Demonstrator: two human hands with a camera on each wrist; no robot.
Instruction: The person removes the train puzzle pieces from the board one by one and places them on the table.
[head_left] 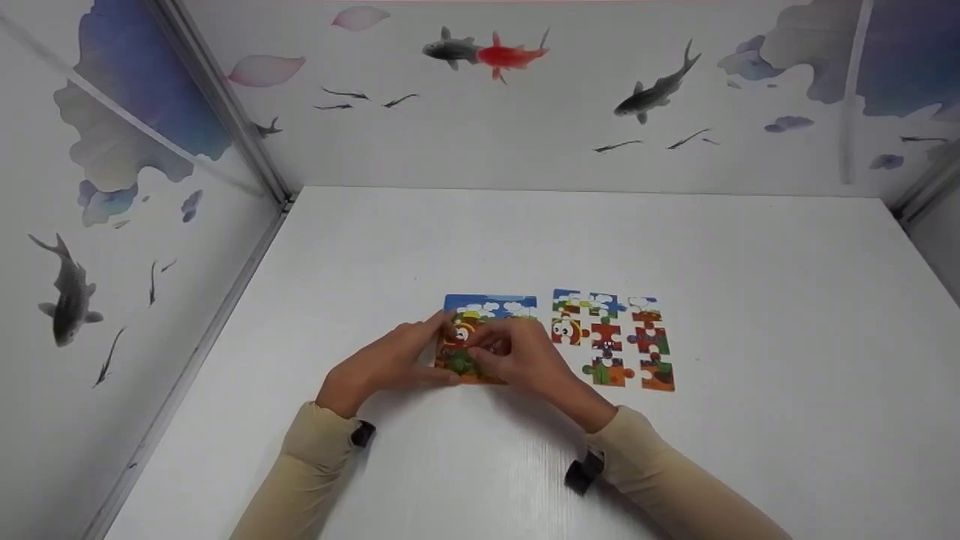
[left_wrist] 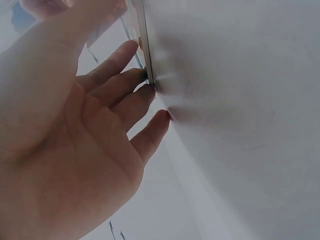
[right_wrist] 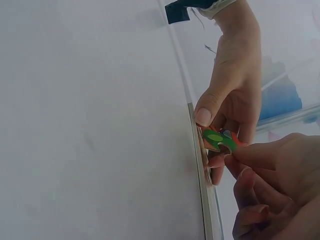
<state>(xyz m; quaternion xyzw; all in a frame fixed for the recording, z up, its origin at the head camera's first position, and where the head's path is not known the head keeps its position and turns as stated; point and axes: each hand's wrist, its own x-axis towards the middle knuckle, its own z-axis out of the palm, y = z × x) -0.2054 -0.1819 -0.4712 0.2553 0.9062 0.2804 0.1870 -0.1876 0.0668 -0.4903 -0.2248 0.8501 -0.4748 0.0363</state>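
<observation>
A jigsaw puzzle board [head_left: 491, 301] with a colourful cartoon picture lies flat on the white table, in the middle of the head view. My left hand [head_left: 397, 358] rests at its left side, thumb along the near edge and fairly straight fingers at the left edge. My right hand [head_left: 529, 356] is over the board and partly covers it. Between its thumb and index finger it pinches a green and orange puzzle piece [right_wrist: 220, 139], which shows close over the board in the right wrist view. In the left wrist view, the fingertips [left_wrist: 148, 90] touch the board's edge.
Several loose puzzle pieces [head_left: 606, 336] lie spaced apart in rough columns just right of the board. White panels [head_left: 517, 142] printed with fish and petals rise behind the table [head_left: 480, 240] and on its left.
</observation>
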